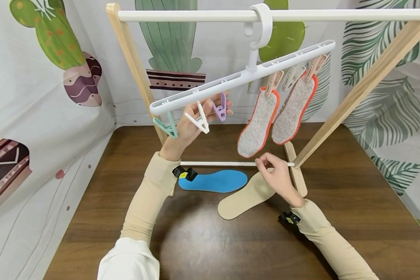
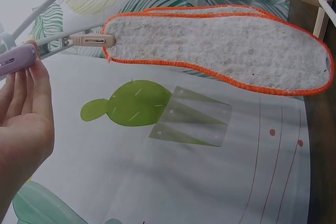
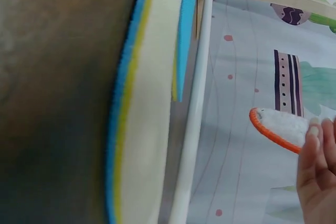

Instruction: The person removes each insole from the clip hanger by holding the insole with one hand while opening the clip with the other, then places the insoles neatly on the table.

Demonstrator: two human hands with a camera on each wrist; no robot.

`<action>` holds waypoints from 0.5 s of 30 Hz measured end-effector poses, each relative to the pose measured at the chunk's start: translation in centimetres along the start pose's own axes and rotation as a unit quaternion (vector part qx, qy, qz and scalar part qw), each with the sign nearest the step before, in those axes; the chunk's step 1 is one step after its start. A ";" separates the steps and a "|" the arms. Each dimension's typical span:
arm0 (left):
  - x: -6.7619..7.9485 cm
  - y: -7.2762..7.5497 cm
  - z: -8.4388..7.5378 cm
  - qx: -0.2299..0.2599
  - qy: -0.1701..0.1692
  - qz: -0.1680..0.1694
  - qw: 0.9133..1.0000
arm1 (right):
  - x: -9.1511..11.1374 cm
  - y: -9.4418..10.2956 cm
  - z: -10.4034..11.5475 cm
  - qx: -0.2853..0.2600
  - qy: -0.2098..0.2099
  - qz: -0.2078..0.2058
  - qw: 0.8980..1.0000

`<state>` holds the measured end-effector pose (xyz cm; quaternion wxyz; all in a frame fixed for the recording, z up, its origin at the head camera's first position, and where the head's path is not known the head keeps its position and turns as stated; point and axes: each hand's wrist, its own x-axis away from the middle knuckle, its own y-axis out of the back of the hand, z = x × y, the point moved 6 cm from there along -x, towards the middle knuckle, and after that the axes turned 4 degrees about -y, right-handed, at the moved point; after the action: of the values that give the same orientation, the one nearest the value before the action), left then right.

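My left hand (image 1: pixel 186 131) is raised behind the left half of a white hanger bar (image 1: pixel 210 91). Its thumb and fingers pinch a purple clothespin (image 1: pixel 221 109), also seen in the left wrist view. A white clothespin (image 1: pixel 200 119) and a green clothespin (image 1: pixel 168 125) hang beside it, in front of that hand. Two grey felt insoles with orange edging, a nearer one (image 1: pixel 259 122) and a farther one (image 1: pixel 295 109), hang from beige clothespins on the right half. Just below their toe ends, my right hand (image 1: pixel 278 175) hovers with fingers loosely bent and nothing in them.
On the brown table (image 1: pixel 196 241) lie a blue insole (image 1: pixel 213 181) and a beige insole (image 1: pixel 238 200), the latter partly under my right hand. A wooden frame with a white top rail (image 1: pixel 189 16) carries the tilted hanger. A low white crossbar (image 1: pixel 217 163) runs behind the insoles.
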<state>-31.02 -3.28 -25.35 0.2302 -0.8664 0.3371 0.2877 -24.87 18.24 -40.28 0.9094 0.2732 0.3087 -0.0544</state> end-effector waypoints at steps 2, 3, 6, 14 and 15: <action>0.0 0.0 0.0 -0.001 0.003 -0.001 1.000 | -0.2 0.3 0.1 -0.013 0.006 -0.023 1.000; 0.0 0.0 0.0 -0.001 0.003 -0.001 1.000 | -0.3 0.4 0.2 -0.020 0.007 -0.034 0.999; 0.0 0.1 0.0 0.000 0.002 -0.002 1.000 | -0.7 0.9 0.4 -0.029 0.008 -0.067 0.997; 0.0 0.0 0.0 0.004 0.005 -0.003 1.000 | -1.7 1.7 1.2 -0.003 -0.019 -0.111 0.994; 0.0 0.0 0.0 0.003 0.008 -0.003 1.000 | -1.8 1.7 1.3 -0.002 -0.021 -0.113 0.993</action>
<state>-31.01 -3.28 -25.37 0.2305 -0.8691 0.3371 0.2790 -25.17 18.83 -37.56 0.9044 0.2338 0.3181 -0.1619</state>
